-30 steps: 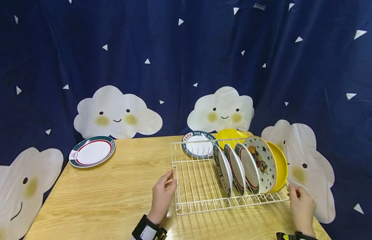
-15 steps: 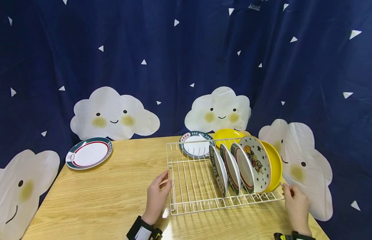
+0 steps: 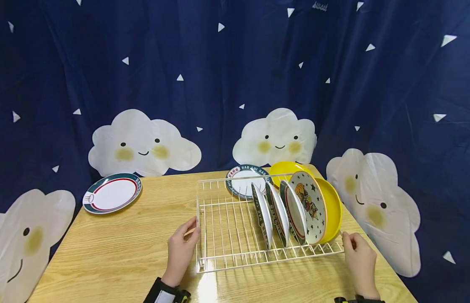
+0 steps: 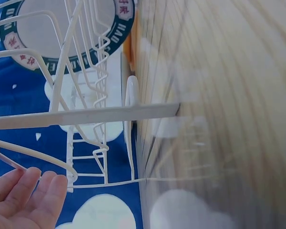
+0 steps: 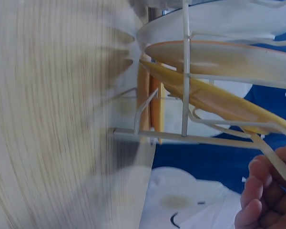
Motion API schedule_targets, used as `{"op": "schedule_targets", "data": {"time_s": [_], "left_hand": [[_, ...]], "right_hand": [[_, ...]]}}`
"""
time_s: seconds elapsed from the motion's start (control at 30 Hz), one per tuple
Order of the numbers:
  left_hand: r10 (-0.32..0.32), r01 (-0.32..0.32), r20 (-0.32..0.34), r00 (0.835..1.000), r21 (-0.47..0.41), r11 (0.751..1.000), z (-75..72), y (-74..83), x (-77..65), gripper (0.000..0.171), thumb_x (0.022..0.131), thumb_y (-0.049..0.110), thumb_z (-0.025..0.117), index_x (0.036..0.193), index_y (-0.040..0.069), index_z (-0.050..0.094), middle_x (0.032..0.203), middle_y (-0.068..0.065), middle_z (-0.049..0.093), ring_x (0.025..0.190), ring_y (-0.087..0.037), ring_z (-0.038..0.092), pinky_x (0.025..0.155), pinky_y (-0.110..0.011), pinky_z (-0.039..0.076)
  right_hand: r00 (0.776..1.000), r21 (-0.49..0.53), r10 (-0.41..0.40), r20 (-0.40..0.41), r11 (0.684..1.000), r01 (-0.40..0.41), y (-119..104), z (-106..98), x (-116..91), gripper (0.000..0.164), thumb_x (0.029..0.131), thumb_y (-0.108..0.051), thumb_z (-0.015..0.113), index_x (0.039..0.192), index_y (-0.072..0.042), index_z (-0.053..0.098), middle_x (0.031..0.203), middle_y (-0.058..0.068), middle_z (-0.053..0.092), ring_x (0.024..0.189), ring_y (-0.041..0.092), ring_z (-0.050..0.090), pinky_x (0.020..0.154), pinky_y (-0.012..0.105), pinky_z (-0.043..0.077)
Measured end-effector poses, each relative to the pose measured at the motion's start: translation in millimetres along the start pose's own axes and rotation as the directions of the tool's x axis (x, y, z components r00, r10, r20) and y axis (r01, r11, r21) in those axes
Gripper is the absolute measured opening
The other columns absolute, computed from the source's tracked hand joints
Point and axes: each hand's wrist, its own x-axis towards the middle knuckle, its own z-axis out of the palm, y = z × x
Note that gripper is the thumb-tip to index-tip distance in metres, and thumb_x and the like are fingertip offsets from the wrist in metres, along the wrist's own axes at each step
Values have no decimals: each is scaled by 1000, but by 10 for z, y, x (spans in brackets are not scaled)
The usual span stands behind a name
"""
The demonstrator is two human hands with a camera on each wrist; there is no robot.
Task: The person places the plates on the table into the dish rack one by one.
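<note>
A white wire dish rack [image 3: 257,263] stands on the table between two hands. At its left end my left hand [image 3: 179,252] pinches the end wire between thumb and fingers; the left wrist view shows the fingertips against that wire. My right hand [image 3: 359,261] grips the right end, its fingers curled at the bent wire in the right wrist view. Upright in the rack's right half lean three white plates [image 3: 294,213] with dark green rims, then a star-patterned plate [image 3: 309,210] and a yellow plate [image 3: 334,210]. The rack's left slots hold nothing.
Flat at the table's back left lies a green-rimmed plate [image 3: 113,194]. Behind the rack are another green-rimmed plate [image 3: 238,185] and a yellow dish [image 3: 285,168]. A dark blue curtain [image 3: 212,84] with clouds hangs beyond the wooden table [image 3: 117,252].
Both hands have moved left together, and the dish rack with its plates has shifted left between them. The plates lying on the table have stayed put. The head view has turned slightly.
</note>
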Motion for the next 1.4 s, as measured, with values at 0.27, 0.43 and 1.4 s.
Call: {"op": "schedule_targets", "data": {"time_s": [0.27, 0.43, 1.4], "left_hand": [[-61, 62, -52, 997, 17, 998, -240, -49, 39, 29, 92, 15, 67, 119, 5, 69, 114, -17, 71, 96, -11, 69, 73, -11, 54], [-116, 119, -72, 991, 40, 992, -389, -69, 76, 28, 92, 17, 67, 118, 5, 70, 115, -15, 71, 95, 1, 65, 72, -9, 53], [-202, 224, -177, 963, 113, 968, -1161, -215, 124, 30, 93, 25, 66, 111, 1, 71, 89, -1, 77, 73, 9, 65, 66, -8, 51]], "right_hand": [[999, 20, -33, -5, 999, 33, -200, 83, -170, 30, 93, -12, 61, 64, -8, 54, 59, 2, 47, 52, 4, 34, 49, 24, 30], [993, 39, -108, -39, 993, 109, -313, 147, -245, 30, 89, -7, 63, 61, -9, 53, 58, 2, 47, 53, 1, 33, 47, 21, 30], [961, 136, -274, -38, 951, 277, -898, 472, -638, 35, 83, 5, 65, 59, -12, 46, 58, -5, 39, 53, -1, 29, 43, 16, 30]]}}
